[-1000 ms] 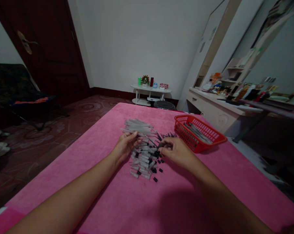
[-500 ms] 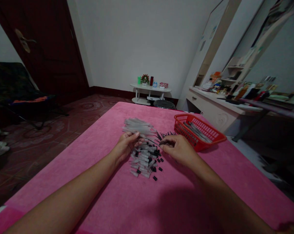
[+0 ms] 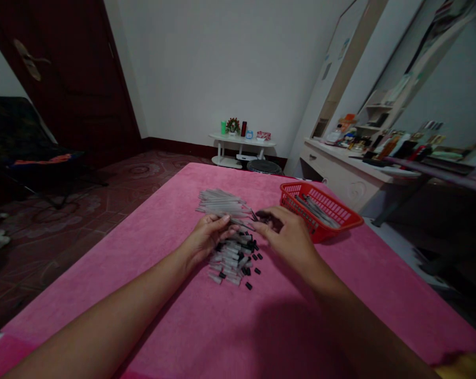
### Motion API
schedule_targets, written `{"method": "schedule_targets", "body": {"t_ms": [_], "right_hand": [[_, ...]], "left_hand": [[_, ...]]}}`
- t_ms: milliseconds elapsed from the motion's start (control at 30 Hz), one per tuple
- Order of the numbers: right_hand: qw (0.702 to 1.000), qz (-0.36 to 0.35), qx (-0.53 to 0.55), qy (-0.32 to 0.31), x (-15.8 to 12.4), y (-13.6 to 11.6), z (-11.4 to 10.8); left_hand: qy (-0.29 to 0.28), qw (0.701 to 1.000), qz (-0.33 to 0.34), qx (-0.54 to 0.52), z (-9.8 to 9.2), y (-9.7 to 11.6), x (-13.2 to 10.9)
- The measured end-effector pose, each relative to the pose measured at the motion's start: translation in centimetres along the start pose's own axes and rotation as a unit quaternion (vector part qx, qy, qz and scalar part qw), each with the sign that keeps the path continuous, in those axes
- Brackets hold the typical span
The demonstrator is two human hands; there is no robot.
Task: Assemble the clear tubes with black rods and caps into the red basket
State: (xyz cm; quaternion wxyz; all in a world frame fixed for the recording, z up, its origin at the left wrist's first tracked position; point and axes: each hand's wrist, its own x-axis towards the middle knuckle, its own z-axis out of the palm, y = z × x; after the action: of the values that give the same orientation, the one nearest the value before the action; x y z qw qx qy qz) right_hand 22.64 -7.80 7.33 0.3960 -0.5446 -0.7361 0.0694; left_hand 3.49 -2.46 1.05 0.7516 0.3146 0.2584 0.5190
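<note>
My left hand (image 3: 211, 234) is closed in a pinch on a slim grey pen-like stick (image 3: 244, 226), which points right towards my other hand. My right hand (image 3: 289, 231) has thumb and fingers bent together at the stick's far end, beside some dark pointed pieces (image 3: 254, 215); what lies between its fingers is hidden. Below both hands spreads a pile of short translucent caps (image 3: 230, 259), with small black sleeves (image 3: 249, 286) among them and along its right side. Just beyond my left hand lies a bundle of pale grey tubes (image 3: 221, 200).
A red plastic basket (image 3: 340, 230) with several grey sticks (image 3: 318, 210) inside stands right of my right hand. Everything rests on a pink cloth-covered table (image 3: 174, 326). Further off are a low white shelf (image 3: 238, 140), a cluttered dressing table (image 3: 340, 168) and a folding chair (image 3: 32, 142).
My right hand has shifted slightly up, its fingers now over the dark pointed pieces. My left hand keeps its pinch on the stick. The whole view has shifted a little.
</note>
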Motion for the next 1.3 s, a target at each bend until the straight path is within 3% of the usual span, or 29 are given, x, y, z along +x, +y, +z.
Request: {"method": "schedule_targets", "body": {"t_ms": [67, 133, 200, 300, 367, 467, 633, 833, 967, 1300], "right_hand": [[0.998, 0.008, 0.029, 0.063, 0.2, 0.2, -0.3], [0.998, 0.027, 0.027, 0.049, 0.4, 0.5, -0.6], [0.997, 0.047, -0.023, -0.049, 0.4, 1.0, -0.6], [0.962, 0.071, -0.145, -0.22, -0.1, 1.6, -0.1], [0.936, 0.081, -0.207, -0.271, -0.5, 1.7, 0.4], [0.919, 0.093, -0.25, -0.291, -1.0, 1.7, 1.1], [0.934, 0.084, -0.231, -0.258, -1.0, 1.9, 1.4], [0.988, 0.103, -0.013, -0.111, -0.5, 2.3, 2.3], [0.988, 0.095, 0.115, -0.05, -0.8, 2.4, 3.4], [0.977, 0.092, 0.193, -0.016, -1.4, 1.0, 4.2]], "left_hand": [[0.06, 0.996, 0.018, -0.069, -0.1, 0.7, 0.2], [0.118, 0.981, 0.041, -0.145, -0.3, 1.6, 0.5], [0.146, 0.966, 0.055, -0.206, -0.5, 2.4, 0.7], [0.159, 0.952, 0.068, -0.251, -0.8, 3.1, 0.9], [0.161, 0.949, 0.066, -0.261, -1.0, 3.2, 0.9], [0.158, 0.955, 0.057, -0.242, -1.1, 2.7, 1.0], [0.118, 0.986, 0.048, -0.107, -1.0, 1.2, 0.8], [0.019, 0.999, 0.031, 0.023, -0.4, -0.1, 0.2], [-0.004, 0.998, 0.031, 0.057, 0.1, -0.3, 0.0], [-0.027, 0.996, 0.038, 0.069, 0.2, -0.7, -0.3]]}}
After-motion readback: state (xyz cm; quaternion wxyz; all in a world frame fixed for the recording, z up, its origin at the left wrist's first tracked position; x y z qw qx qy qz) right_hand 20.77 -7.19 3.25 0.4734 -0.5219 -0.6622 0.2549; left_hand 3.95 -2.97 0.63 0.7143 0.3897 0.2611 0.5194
